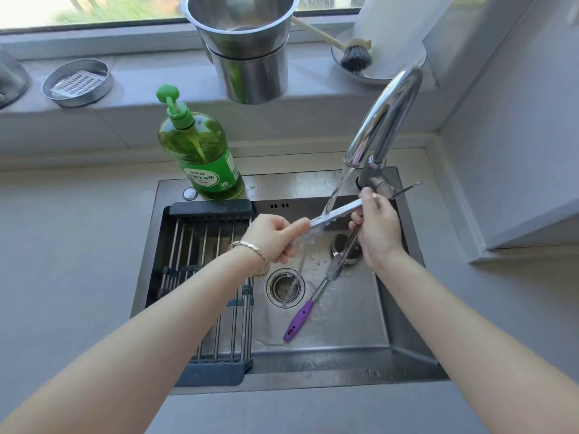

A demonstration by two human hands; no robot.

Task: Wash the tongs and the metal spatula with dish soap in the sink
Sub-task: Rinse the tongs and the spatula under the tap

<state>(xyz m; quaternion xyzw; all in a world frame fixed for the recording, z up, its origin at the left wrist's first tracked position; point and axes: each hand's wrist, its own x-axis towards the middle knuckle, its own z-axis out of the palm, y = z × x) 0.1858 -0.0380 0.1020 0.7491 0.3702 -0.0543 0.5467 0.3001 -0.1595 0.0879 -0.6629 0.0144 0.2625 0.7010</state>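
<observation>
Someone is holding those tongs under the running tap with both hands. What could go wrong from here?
1. Water from the faucet hits the flat arm of the tongs and could spray out of the sink onto the counter.
2. The tongs are wet. The left hand grips only one tip and the right hand the other end, so they might slip and fall onto the purple-handled spatula below.

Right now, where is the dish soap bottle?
In the head view, the dish soap bottle stands on the sink's back rim, left of the faucet, behind the drying rack.
</observation>
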